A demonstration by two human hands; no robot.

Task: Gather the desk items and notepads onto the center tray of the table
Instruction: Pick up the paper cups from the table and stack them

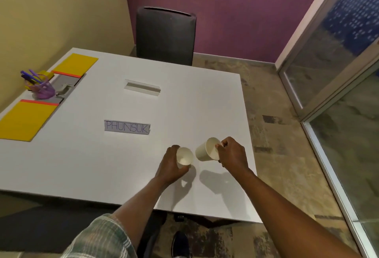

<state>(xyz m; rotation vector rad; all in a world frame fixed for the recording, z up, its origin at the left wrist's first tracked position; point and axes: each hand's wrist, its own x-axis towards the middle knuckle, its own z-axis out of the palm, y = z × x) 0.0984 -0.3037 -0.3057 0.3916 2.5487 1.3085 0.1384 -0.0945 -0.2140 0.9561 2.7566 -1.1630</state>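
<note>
My left hand grips a small white paper cup just above the white table, its mouth tipped toward me. My right hand holds a second paper cup by its rim, tilted to the left. The two cups are close but apart, near the table's front right. At the far left a grey tray is set in the table. Two yellow notepads lie at its two ends. A purple mesh pen holder with pens stands on it.
A clear name stand reading PHUNSUK and a second clear stand sit mid-table. A black chair stands at the far side. A glass partition runs along the right. The table edge is near my arms.
</note>
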